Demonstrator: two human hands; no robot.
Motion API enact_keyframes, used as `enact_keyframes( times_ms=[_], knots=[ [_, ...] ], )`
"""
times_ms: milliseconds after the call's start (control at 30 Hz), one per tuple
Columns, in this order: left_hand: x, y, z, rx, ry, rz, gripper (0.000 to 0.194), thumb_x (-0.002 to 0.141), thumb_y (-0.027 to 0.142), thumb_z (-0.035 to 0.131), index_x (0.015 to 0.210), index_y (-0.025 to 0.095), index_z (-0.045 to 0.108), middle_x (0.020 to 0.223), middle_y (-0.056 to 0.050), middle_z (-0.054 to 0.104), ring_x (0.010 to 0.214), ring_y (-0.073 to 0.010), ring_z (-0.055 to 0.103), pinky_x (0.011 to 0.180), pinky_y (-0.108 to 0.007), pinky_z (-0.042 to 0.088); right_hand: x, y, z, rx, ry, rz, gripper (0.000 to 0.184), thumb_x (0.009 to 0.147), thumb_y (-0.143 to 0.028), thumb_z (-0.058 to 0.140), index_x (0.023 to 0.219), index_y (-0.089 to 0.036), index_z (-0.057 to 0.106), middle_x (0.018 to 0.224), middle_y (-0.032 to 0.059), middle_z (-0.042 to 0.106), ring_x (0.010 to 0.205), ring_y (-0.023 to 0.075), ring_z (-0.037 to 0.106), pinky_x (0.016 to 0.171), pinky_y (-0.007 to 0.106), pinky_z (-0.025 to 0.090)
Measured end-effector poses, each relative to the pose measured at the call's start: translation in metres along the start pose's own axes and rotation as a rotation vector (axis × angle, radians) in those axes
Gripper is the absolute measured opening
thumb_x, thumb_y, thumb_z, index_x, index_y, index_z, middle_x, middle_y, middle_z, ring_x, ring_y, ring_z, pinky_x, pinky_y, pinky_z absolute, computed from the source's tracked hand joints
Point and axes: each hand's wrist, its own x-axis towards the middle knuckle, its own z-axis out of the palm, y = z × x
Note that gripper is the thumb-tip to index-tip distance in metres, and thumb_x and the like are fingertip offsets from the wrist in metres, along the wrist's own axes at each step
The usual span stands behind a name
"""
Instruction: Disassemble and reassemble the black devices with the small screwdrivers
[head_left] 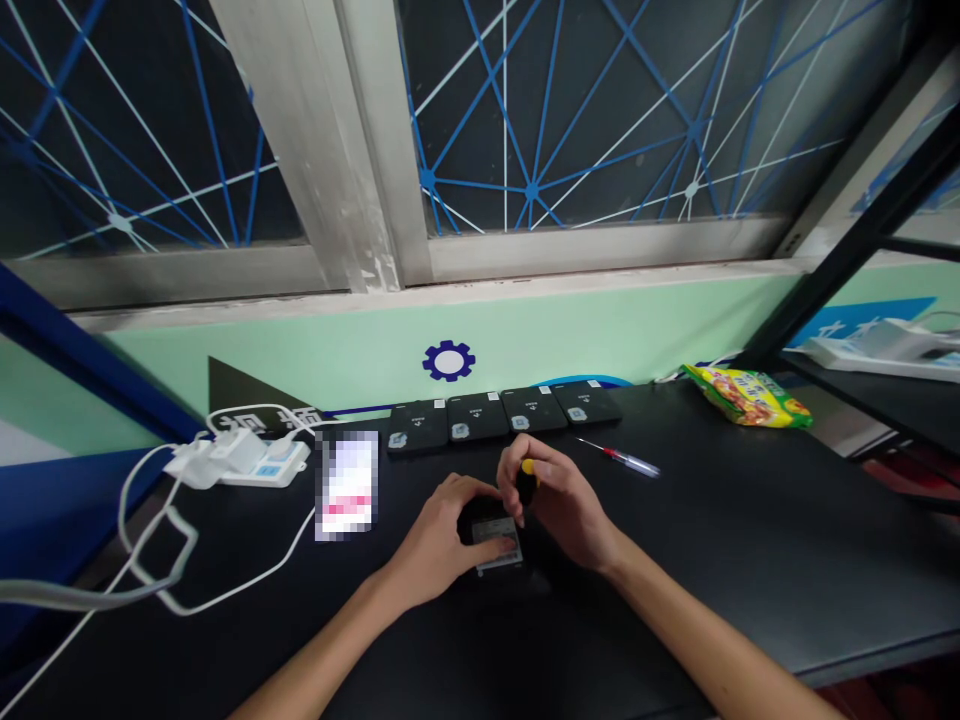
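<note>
Lower centre, we observe the left hand (439, 545) grasping a dark device (489, 529) by its near and left portions, the thumb laid across a pale, printed label on its upper face; the right hand (559, 500) is closed around a yellow-and-black handle (529, 478), just beside the device's far right corner; we cannot tell whether the handle's tip touches the device, since the fingers hide it. The device lies on the black desk (750, 545), between the two hands and nearer to us than a row of four black cases (477, 420), which stands along the green wall (622, 325); right of that row we note a screwdriver (630, 463) with a clear handle, lying free; farther right, a yellow-and-green packet (750, 397) rests near the wall; at left, a pixelated bright panel (346, 487) lies beside a white power strip (279, 466), with white cables (232, 588) looping over the desk.
</note>
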Motion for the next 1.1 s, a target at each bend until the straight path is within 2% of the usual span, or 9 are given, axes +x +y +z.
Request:
enact_keyframes(
  times_ms=[167,300,467,567,633,767,900,967,1100],
  knots=[
    [0.0003,0.0015,-0.0001,-0.004,-0.013,-0.021,0.039,0.084,0.035,0.090,0.117,0.029,0.072,0.113,-0.003,0.069,0.110,-0.0299,0.065,0.099,-0.044,0.050,-0.0023,0.0022,0.0030,0.057,0.013,-0.006,0.021,0.103,-0.044,0.062,0.106,-0.024,0.057,0.075,-0.0025,0.052,0.058,0.0134,0.031,0.054,0.026,0.025],
    [0.0005,0.0014,-0.0006,-0.019,-0.019,-0.006,0.037,0.086,0.035,0.089,0.118,0.030,0.071,0.116,-0.003,0.069,0.112,-0.0294,0.065,0.102,-0.045,0.049,0.0002,0.0008,0.0035,-0.016,0.016,-0.011,0.039,0.111,-0.046,0.044,0.111,-0.015,0.069,0.069,0.0006,0.052,0.062,0.0157,0.038,0.059,0.030,0.031],
    [-0.0003,-0.0024,0.0008,-0.004,0.002,0.016,0.037,0.085,0.032,0.090,0.116,0.028,0.071,0.113,-0.003,0.068,0.110,-0.0282,0.065,0.099,-0.042,0.050,-0.0002,0.0023,0.0035,0.008,0.036,-0.031,0.013,0.103,-0.032,0.068,0.107,-0.021,0.064,0.086,0.0037,0.063,0.075,0.0177,0.052,0.069,0.030,0.041],
    [-0.0004,-0.0015,0.0006,-0.009,-0.003,0.007,0.038,0.084,0.032,0.091,0.117,0.029,0.072,0.112,-0.002,0.068,0.110,-0.0281,0.065,0.101,-0.043,0.050,-0.0011,0.0036,0.0029,0.050,0.052,-0.026,0.024,0.099,-0.027,0.074,0.117,-0.027,0.059,0.082,-0.0011,0.059,0.068,0.0154,0.047,0.062,0.027,0.035],
    [-0.0002,-0.0001,0.0001,-0.018,-0.012,0.005,0.039,0.085,0.032,0.091,0.119,0.030,0.072,0.114,-0.002,0.068,0.112,-0.0284,0.065,0.102,-0.043,0.049,-0.0007,0.0036,0.0021,0.054,0.042,-0.017,0.018,0.104,-0.037,0.067,0.115,-0.023,0.063,0.077,-0.0015,0.054,0.065,0.0149,0.042,0.061,0.027,0.033],
    [0.0003,0.0009,0.0000,-0.025,-0.010,0.002,0.038,0.085,0.032,0.090,0.117,0.029,0.071,0.113,-0.002,0.069,0.111,-0.0284,0.065,0.101,-0.044,0.049,0.0007,0.0018,0.0023,-0.005,0.011,0.010,0.039,0.110,-0.045,0.050,0.101,-0.013,0.071,0.075,0.0033,0.055,0.067,0.0167,0.044,0.065,0.031,0.037],
    [0.0001,-0.0002,0.0012,-0.009,0.008,-0.010,0.035,0.084,0.035,0.091,0.111,0.028,0.071,0.107,-0.002,0.068,0.104,-0.0275,0.065,0.095,-0.041,0.049,-0.0003,0.0001,0.0054,0.004,-0.014,0.013,0.016,0.102,-0.034,0.069,0.103,-0.020,0.064,0.084,0.0036,0.062,0.075,0.0181,0.052,0.069,0.031,0.039],
    [0.0000,-0.0005,0.0014,0.002,0.008,-0.008,0.034,0.085,0.036,0.091,0.112,0.029,0.072,0.107,-0.002,0.068,0.104,-0.0278,0.065,0.094,-0.042,0.049,-0.0015,0.0000,0.0062,0.016,-0.020,0.014,0.020,0.097,-0.030,0.077,0.105,-0.023,0.059,0.082,0.0001,0.059,0.072,0.0166,0.049,0.067,0.029,0.036],
    [0.0004,-0.0004,0.0004,0.005,-0.010,0.010,0.033,0.087,0.039,0.089,0.113,0.030,0.072,0.111,-0.003,0.069,0.109,-0.0296,0.065,0.098,-0.045,0.050,-0.0025,0.0001,0.0049,0.014,0.002,0.014,0.023,0.106,-0.041,0.062,0.108,-0.019,0.065,0.073,-0.0014,0.051,0.066,0.0153,0.041,0.065,0.030,0.032]
  ],
)
